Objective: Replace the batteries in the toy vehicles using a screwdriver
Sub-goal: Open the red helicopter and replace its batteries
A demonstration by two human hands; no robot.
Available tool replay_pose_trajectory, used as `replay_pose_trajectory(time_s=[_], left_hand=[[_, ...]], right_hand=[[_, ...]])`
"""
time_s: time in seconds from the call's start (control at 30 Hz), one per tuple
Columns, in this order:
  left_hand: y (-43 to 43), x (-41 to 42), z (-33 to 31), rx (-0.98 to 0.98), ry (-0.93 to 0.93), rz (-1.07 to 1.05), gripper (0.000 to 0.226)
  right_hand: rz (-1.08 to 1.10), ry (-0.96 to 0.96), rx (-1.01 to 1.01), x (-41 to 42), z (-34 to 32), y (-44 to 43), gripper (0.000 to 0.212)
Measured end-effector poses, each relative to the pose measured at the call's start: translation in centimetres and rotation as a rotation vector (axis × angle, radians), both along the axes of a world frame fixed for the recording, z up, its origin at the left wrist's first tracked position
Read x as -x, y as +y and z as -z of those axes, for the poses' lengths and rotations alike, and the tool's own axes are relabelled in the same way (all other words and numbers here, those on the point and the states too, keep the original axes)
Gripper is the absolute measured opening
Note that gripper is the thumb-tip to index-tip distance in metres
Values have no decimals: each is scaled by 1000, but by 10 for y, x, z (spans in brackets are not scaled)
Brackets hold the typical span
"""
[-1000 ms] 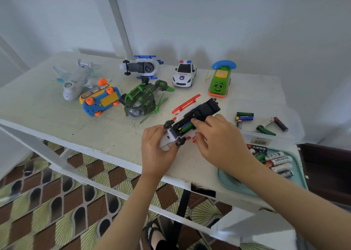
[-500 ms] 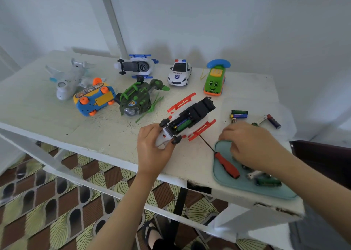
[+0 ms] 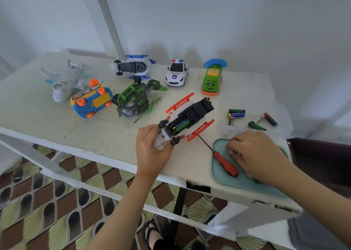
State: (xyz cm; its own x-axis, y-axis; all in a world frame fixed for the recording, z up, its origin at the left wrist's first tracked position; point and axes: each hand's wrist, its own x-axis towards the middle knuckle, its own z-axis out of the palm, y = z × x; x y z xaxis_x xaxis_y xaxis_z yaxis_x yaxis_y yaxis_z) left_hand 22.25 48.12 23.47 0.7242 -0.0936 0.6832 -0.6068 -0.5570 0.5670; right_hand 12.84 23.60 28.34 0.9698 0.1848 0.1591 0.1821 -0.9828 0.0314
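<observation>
I record my right fingers (image 3: 233,145) gone from the loaded battery bay (image 3: 180,125) of the upturned toy (image 3: 197,110) to the tray (image 3: 226,180), curled just beside the screwdriver (image 3: 225,163), grasp unconfirmed; left fingers (image 3: 147,134) clamp its nose, so closing up likely follows.

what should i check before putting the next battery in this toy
1. Toy steadied: left hand grips the upturned red and white toy on the table. ok
2. Battery bay open: cover off, green and blue cells showing. ok
3. Free slot in the bay: cannot tell
4. Fresh battery in hand: right hand is over the teal tray, its fingers hiding what they touch. cannot tell
5. Screwdriver close by: lies unheld, handle on the tray. ok
</observation>
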Motion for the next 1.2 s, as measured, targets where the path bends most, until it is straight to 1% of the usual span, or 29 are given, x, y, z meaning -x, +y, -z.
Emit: replay_pose_trajectory(time_s=[0.1,0.17,0.27,0.33,0.43,0.5,0.57,0.63,0.73,0.83,0.9,1.0,1.13,1.2], left_hand=[[0,1,-1,2,14,7,39],[0,2,-2,6,20,12,39],[0,3,-2,5,18,14,39],[0,3,-3,6,16,12,37],[-1,3,-3,0,18,8,36],[-1,3,-4,-3,16,5,36],[-1,3,-4,0,16,2,36],[-1,3,-4,-3,14,-1,37],[-1,2,-4,-7,12,3,37],[-1,2,-5,1,1,3,37],[0,2,-5,-1,-8,7,38],[0,2,-5,-2,-7,16,39],[0,2,-5,15,3,16,39],[-1,2,-5,15,3,16,39]], right_hand=[[-6,-95,-18,-3,7,1,13],[-25,-106,-26,-3,7,3,15],[-45,-126,-54,-4,6,9,24],[-46,-138,-140,-2,3,16,28],[-29,-106,-312,-2,-6,24,16],[-85,-118,-413,-2,-12,30,21],[-153,-205,-514,-5,-18,40,23],[-177,-300,-649,-7,-23,53,22],[-176,-398,-843,-15,-27,75,11],[-126,-435,-948,-32,-23,90,4],[-74,-446,-980,-41,-18,96,2],[-41,-493,-973,-48,-10,99,3],[44,-558,-882,-50,-5,98,12],[73,-538,-916,-51,-4,97,16]])
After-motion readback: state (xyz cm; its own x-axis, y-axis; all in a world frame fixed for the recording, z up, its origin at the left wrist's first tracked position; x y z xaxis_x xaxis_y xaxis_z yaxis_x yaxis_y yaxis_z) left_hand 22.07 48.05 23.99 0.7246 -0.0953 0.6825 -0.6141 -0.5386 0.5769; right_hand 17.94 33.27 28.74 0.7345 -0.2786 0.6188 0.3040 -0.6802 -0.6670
